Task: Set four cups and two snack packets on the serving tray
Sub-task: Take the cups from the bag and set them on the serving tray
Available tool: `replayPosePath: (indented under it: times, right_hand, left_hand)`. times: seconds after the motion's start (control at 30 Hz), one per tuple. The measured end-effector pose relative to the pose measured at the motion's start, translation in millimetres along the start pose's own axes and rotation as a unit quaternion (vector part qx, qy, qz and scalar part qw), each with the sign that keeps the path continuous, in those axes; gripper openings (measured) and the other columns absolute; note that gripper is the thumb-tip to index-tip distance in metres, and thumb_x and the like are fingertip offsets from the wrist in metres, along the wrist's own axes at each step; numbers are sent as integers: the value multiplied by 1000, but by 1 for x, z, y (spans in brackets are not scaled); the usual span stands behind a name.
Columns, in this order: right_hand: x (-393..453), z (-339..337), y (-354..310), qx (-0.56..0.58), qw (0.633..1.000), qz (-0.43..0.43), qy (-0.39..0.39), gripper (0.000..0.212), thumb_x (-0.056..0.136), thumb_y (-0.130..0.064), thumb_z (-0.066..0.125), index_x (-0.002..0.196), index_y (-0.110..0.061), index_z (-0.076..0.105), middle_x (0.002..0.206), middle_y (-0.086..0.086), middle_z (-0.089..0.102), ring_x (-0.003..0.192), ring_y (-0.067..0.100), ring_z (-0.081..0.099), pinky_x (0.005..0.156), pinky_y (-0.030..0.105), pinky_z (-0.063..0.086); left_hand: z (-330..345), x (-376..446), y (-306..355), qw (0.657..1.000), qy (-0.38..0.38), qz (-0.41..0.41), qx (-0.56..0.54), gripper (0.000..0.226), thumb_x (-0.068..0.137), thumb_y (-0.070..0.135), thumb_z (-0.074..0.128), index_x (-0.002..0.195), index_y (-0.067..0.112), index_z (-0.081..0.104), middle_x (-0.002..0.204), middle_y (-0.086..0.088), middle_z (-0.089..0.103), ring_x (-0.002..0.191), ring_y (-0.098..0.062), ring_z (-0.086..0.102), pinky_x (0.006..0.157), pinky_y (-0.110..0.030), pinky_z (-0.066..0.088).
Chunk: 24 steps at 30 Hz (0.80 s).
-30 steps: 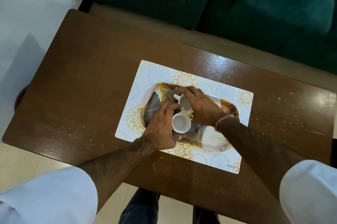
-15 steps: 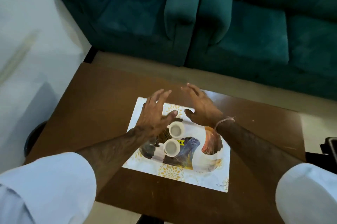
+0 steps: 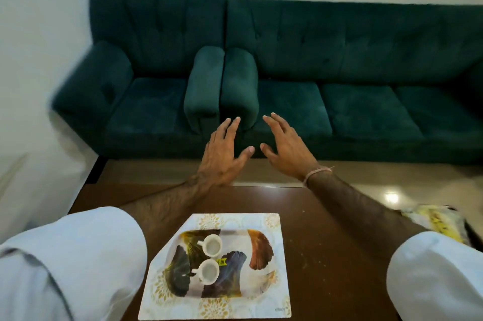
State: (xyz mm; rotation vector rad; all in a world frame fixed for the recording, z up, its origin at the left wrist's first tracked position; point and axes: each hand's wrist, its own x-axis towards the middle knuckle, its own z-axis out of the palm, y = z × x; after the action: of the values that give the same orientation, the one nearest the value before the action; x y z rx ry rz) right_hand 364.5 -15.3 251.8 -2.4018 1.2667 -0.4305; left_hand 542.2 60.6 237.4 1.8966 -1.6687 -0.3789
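Observation:
Two small white cups stand on the serving tray [image 3: 258,281], a leaf-patterned tray lying on a white floral placemat [image 3: 277,305]. The far cup [image 3: 212,245] and the near cup [image 3: 208,271] sit side by side left of the tray's middle, handles pointing left. My left hand [image 3: 223,156] and my right hand [image 3: 285,149] are raised well beyond the tray, over the table's far edge, fingers spread and holding nothing. A yellow and white packet [image 3: 439,224] shows at the right edge, blurred.
The brown wooden table [image 3: 326,242] carries the placemat. A dark green armchair [image 3: 146,80] and a matching sofa [image 3: 352,80] stand behind it against a white wall. Tiled floor lies between the table and the seats.
Both hands let go of the two cups on the tray, then lifted up and forward away from it. The view has tilted up from the table toward the sofa.

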Motion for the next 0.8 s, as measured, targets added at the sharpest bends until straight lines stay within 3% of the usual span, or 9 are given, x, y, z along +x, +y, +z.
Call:
replayPosePath:
  times: [0.37, 0.8]
  right_hand:
    - [-58, -135, 115, 9, 991, 98, 94, 67, 96, -35, 53, 154, -25, 21, 164, 4, 16, 143, 29, 33, 114, 50, 36]
    - [-199, -162, 306, 12, 959, 257, 120, 68, 95, -35, 54, 154, -20, 23, 162, 7, 22, 144, 29, 33, 113, 50, 36]
  left_hand:
    - [65, 58, 168, 994, -55, 93, -13, 85, 90, 47, 61, 156, 25, 13, 163, -6, 15, 147, -23, 19, 117, -43, 23]
    - [265, 38, 305, 971, -188, 145, -6, 90, 85, 44, 68, 156, 25, 15, 160, -6, 21, 142, -26, 27, 113, -43, 29]
